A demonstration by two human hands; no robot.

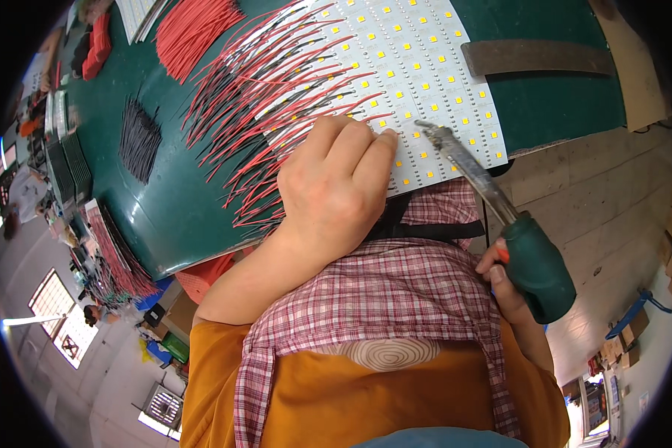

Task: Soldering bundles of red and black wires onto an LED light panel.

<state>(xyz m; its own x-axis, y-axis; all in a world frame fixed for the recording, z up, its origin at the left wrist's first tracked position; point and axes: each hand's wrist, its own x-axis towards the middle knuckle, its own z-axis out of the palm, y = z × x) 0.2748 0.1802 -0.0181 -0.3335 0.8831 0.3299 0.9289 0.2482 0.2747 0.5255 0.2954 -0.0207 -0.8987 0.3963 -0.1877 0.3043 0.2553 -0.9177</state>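
Note:
A white LED board (476, 101) with rows of yellow chips lies at the table's near edge. Many red and black wires (228, 138) run from its left part, some ends meeting the board. My left hand (337, 183) rests over the board's near side, its fingers bent and pressed together; whatever they pinch is hidden under them. In my right hand (506, 287) is a soldering iron (539, 272) with a thick green handle. Its metal tip points up and left, over the board just right of my left fingers; whether it touches cannot be told.
On the green table (183, 205) lie a bundle of red wires (194, 33) and one of black wires (140, 140). A flat dark bar (541, 58) overlaps the board's right edge. Wired strips (116, 250) hang at the table's left edge.

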